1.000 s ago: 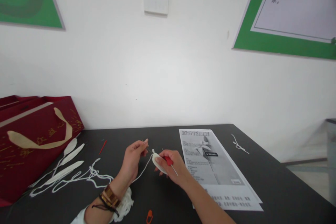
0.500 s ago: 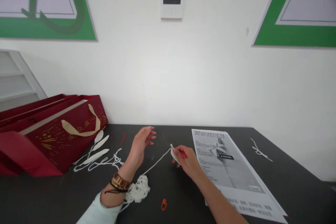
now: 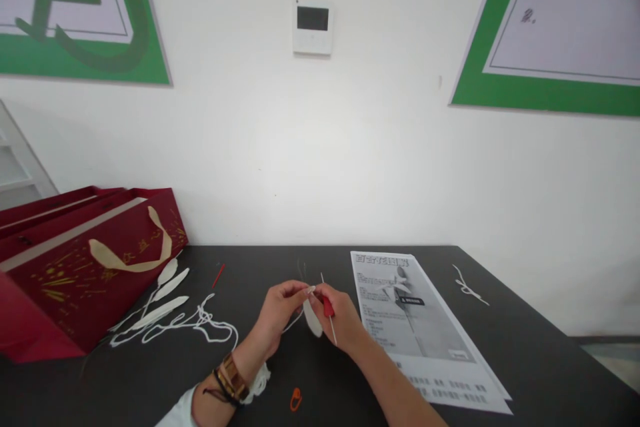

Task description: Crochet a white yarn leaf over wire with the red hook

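Note:
My left hand [image 3: 281, 312] is closed, thumb and fingers pinching the top end of a white crocheted petal [image 3: 313, 320]. Close against it, my right hand [image 3: 341, 317] is wrapped round a crochet hook [image 3: 327, 307] with a red grip and thin metal ends. The petal hangs down between the two hands, and thin wire ends [image 3: 301, 268] stick up above it. A strand of white yarn [image 3: 292, 322] runs down behind my left hand. Partly hidden by my left wrist is a bundle of white yarn [image 3: 261, 380]. An orange stitch marker [image 3: 296, 399] lies in front.
Red gift bags [image 3: 120, 260] stand at the left. Beside them lie several white petals [image 3: 170, 289] with stems, loose white yarn [image 3: 203, 317] and a red stick [image 3: 219, 275]. Printed sheets [image 3: 425, 333] lie at the right, with a small knotted white cord [image 3: 469, 289] beyond.
My left hand has moved from open in the air to the petal and closed on it. The petal and hook have turned more upright. The camera view has shifted slightly.

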`<state>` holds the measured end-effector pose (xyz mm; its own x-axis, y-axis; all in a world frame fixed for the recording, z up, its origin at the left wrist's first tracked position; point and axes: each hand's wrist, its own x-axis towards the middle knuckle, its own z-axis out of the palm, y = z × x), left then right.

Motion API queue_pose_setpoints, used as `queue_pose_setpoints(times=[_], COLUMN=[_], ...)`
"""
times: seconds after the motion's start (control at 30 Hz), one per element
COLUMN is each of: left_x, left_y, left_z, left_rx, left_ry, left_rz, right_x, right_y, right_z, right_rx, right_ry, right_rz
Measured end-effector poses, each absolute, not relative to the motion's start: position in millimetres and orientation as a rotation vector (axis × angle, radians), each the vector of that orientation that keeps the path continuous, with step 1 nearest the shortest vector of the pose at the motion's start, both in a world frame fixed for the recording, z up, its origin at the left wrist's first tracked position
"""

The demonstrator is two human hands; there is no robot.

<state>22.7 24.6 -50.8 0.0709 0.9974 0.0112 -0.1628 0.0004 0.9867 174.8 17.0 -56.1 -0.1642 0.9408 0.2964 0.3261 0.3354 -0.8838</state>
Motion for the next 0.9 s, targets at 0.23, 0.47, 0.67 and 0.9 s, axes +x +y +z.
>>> queue_pose_setpoints(times=[0.23, 0.47, 0.67, 0.9], left_x=[26, 13, 5, 7], left_y=[25, 37, 44, 41], left_z=[-49, -64, -72, -74], left_rx=[1.056, 0.937, 0.872, 0.844], left_ry=[1.050, 1.164, 1.202, 1.150], left_rz=[1.202, 1.129, 1.046, 1.050], right_x=[191, 196, 174, 224], right_y=[28, 31, 18, -63], right_z=[-52, -64, -62, -20], right_rx=[-1.243, -1.505, -1.635, -1.522], right_ry=[-1.541, -1.803, -2.163, -2.129], right_rz=[0.692, 0.402, 0.164, 0.051])
